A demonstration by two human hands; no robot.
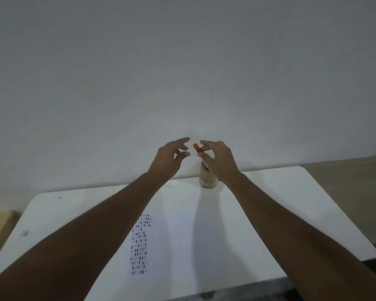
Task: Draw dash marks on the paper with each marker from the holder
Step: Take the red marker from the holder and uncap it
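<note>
Two hands meet above the holder [208, 180]: the right hand [219, 160] pinches the red-capped marker [197, 148], so the spread left hand [168, 158] should grip the cap squarely and pull straight.

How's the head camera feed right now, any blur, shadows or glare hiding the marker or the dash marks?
Head view: dim, flat light, no glare. The red-capped marker in the right hand shows clearly against the wall; the left hand's fingertips are slightly blurred. Soft arm shadows cross the paper but miss the dash marks, which stay readable. The holder looks soft. The table edges bow, wide-angle distortion.
</note>
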